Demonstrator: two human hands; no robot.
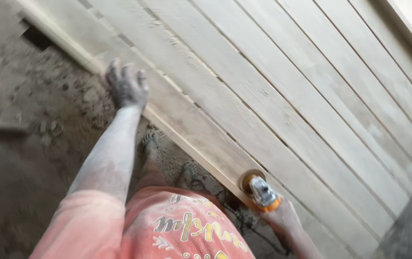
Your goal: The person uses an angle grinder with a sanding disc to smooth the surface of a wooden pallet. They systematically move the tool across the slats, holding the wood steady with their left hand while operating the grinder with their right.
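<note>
Sander (pixel 259 191) sits down at about 5 o'clock in your view, an orange and grey handheld power tool with its round disc pressed onto the near edge of the wooden panel (pixel 282 96). Your right hand (pixel 282 216) is wrapped around the back end of it, fingers closed on the body, so that one's holding the tool tight. You can only see part of that hand, since the sander covers the front of it.

Your left hand (pixel 127 86) is way up at roughly 10 o'clock from the sander, well apart from it. It's laid flat with fingers spread wide, resting on the same near edge of the panel, holding nothing. Both hand and forearm are coated in pale dust.

That panel is a big slatted thing made of light planks running diagonally from 11 o'clock down toward 4 o'clock, with thin gaps between the boards. It fills most of the upper right of the view.

Below the edge, around 6 o'clock, your feet in sandals (pixel 151 141) stand on the dirt floor (pixel 19 158), which is dusty and littered with bits of debris. Your pinkish shirt (pixel 167 225) fills the bottom of the frame.
</note>
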